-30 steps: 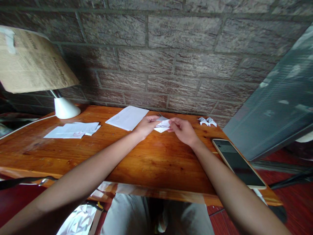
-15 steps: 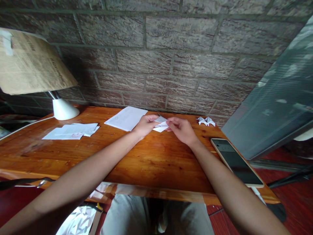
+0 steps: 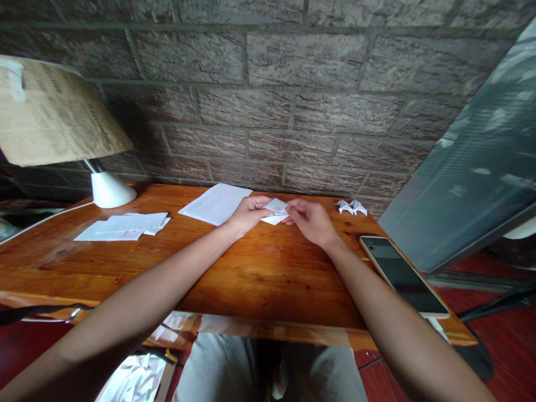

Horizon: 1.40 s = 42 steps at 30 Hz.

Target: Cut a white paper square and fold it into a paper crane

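Observation:
A small folded white paper (image 3: 275,210) is held between my two hands, over the far middle of the wooden table. My left hand (image 3: 250,214) pinches its left side, thumb on top. On its right edge, the thumb and fingers of my right hand (image 3: 309,220) are closed. The paper has layered folds, with a pointed corner towards me; its left and right ends are hidden by my fingers. Just left of my left hand lies a stack of white sheets (image 3: 215,203). Two small folded paper shapes (image 3: 352,207) stand to the right of my right hand.
At the left, a lamp (image 3: 111,188) with a newspaper-covered shade stands behind some loose paper slips (image 3: 121,226). A phone (image 3: 404,276) with a cable lies at the table's right edge. The brick wall (image 3: 268,111) rises behind the table (image 3: 268,279).
The top flap of the folded paper has shifted: its raised point at the back is gone and the upper layer looks squarer and flatter. Both hands keep their grip in nearly the same place.

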Motion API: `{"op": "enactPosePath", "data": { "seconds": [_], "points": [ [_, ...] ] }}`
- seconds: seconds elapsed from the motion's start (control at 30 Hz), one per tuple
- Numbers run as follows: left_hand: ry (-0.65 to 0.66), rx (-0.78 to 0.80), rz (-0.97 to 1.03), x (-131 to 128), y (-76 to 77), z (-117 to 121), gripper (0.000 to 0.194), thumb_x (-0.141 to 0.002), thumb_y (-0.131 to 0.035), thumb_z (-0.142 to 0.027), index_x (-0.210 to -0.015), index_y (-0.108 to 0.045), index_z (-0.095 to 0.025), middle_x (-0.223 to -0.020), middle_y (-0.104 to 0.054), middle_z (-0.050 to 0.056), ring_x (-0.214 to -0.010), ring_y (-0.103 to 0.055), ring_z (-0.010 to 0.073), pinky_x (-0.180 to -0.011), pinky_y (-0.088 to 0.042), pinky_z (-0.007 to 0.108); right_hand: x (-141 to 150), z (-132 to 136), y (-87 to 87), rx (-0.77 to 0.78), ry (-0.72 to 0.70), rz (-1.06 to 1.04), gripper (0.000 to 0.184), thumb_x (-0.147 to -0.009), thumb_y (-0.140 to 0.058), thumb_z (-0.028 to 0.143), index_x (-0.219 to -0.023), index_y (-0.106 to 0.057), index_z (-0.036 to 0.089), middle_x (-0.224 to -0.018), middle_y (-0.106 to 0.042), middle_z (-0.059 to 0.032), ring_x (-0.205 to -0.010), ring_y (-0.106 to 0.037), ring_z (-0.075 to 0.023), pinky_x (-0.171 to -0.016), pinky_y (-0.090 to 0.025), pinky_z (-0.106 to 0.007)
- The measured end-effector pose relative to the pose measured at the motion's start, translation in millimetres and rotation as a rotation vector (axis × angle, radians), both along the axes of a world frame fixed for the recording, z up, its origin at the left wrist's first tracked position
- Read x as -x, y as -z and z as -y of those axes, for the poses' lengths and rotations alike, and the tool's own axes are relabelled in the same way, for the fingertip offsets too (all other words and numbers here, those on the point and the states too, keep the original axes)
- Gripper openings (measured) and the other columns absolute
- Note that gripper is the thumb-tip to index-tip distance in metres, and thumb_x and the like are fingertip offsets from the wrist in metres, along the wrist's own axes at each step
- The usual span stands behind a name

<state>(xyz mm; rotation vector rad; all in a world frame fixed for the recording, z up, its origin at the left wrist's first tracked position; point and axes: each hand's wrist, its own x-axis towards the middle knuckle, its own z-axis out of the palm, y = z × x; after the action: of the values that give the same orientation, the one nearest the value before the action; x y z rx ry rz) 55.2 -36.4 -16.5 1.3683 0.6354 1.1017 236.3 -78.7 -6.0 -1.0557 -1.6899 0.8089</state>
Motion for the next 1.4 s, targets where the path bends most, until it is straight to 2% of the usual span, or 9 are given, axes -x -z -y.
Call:
{"op": "enactPosePath", "data": {
  "seconds": [0.17,0.33,0.53,0.63,0.8,0.93,1.03,1.23,1.4],
  "points": [
    [0.056,-0.027,-0.045,0.0,-0.5,1.7,0.030,-0.060,-0.081,-0.024,-0.087,-0.074,-0.013,-0.084,-0.074,0.005,-0.075,-0.065,0.0167,-0.077,-0.046,0.029,-2.6,3.3,-4.5,-0.057,0.080,0.123,0.017,-0.089,-0.054,0.029,-0.092,-0.066,0.017,-0.078,-0.074,-0.0054,-0.067,-0.071,-0.0172,-0.068,-0.058,-0.029],
    [0.024,-0.057,-0.016,-0.9,2.0,1.2,0.033,-0.061,-0.082,-0.028,-0.090,-0.072,-0.014,-0.085,-0.073,0.003,-0.076,-0.064,0.0160,-0.078,-0.046,0.029,-2.5,6.4,-7.2,-0.112,0.111,0.159,0.019,-0.090,-0.053,0.029,-0.095,-0.067,0.017,-0.079,-0.075,-0.0052,-0.069,-0.071,-0.0168,-0.070,-0.057,-0.028],
    [-0.010,-0.075,-0.028,-3.1,8.5,0.9,0.034,-0.065,-0.081,-0.033,-0.092,-0.071,-0.015,-0.088,-0.072,0.003,-0.078,-0.064,0.0148,-0.081,-0.046,0.028,-4.2,3.3,-3.3,-0.170,0.137,0.166,0.016,-0.084,-0.060,0.030,-0.092,-0.069,0.020,-0.083,-0.076,-0.0039,-0.077,-0.071,-0.0187,-0.075,-0.056,-0.030],
    [0.025,-0.104,-0.043,-2.6,5.7,2.0,0.034,-0.065,-0.080,-0.032,-0.094,-0.071,-0.015,-0.092,-0.072,0.005,-0.083,-0.065,0.0168,-0.085,-0.046,0.030,-5.3,2.7,-3.0,-0.185,0.141,0.147,0.016,-0.084,-0.060,0.030,-0.092,-0.070,0.021,-0.086,-0.076,-0.0031,-0.079,-0.071,-0.0189,-0.075,-0.056,-0.030],
    [0.139,-0.093,0.009,2.6,-5.9,5.3,0.051,-0.064,-0.080,-0.023,-0.114,-0.068,-0.019,-0.110,-0.071,0.007,-0.101,-0.064,0.0208,-0.097,-0.042,0.033,-6.9,8.1,-9.2,-0.254,0.177,0.198,0.017,-0.083,-0.060,0.028,-0.093,-0.072,0.022,-0.086,-0.076,-0.0028,-0.075,-0.071,-0.0186,-0.075,-0.055,-0.030],
    [0.128,-0.013,0.103,4.7,-8.8,6.2,0.037,-0.072,-0.075,-0.035,-0.104,-0.073,-0.017,-0.108,-0.072,0.010,-0.105,-0.064,0.0243,-0.098,-0.044,0.038,-8.3,11.8,-13.3,-0.335,0.226,0.265,0.019,-0.083,-0.060,0.026,-0.094,-0.074,0.021,-0.084,-0.076,-0.0032,-0.070,-0.070,-0.0185,-0.073,-0.054,-0.030],
    [0.150,0.001,0.127,4.2,-6.9,5.6,0.039,-0.077,-0.069,-0.048,-0.099,-0.075,-0.016,-0.106,-0.073,0.011,-0.103,-0.065,0.0252,-0.094,-0.047,0.038,-9.1,13.4,-15.0,-0.387,0.259,0.324,0.020,-0.083,-0.060,0.026,-0.095,-0.075,0.022,-0.083,-0.076,-0.0026,-0.067,-0.069,-0.0177,-0.071,-0.053,-0.029],
    [0.024,-0.113,-0.053,1.7,-5.0,6.9,0.034,-0.074,-0.074,-0.042,-0.097,-0.075,-0.017,-0.098,-0.075,0.008,-0.091,-0.066,0.0204,-0.089,-0.047,0.032,-7.3,16.7,-18.3,-0.456,0.270,0.400,0.020,-0.085,-0.058,0.025,-0.096,-0.075,0.024,-0.084,-0.076,-0.0022,-0.073,-0.069,-0.0177,-0.073,-0.051,-0.027],
    [-0.018,-0.192,-0.105,0.5,-9.0,11.1,0.033,-0.074,-0.073,-0.041,-0.096,-0.076,-0.017,-0.098,-0.075,0.008,-0.089,-0.066,0.0203,-0.086,-0.046,0.032,-4.6,16.3,-17.8,-0.505,0.274,0.364,0.020,-0.085,-0.058,0.021,-0.094,-0.075,0.024,-0.087,-0.075,-0.0032,-0.073,-0.068,-0.0170,-0.073,-0.052,-0.027]
  ]
}}
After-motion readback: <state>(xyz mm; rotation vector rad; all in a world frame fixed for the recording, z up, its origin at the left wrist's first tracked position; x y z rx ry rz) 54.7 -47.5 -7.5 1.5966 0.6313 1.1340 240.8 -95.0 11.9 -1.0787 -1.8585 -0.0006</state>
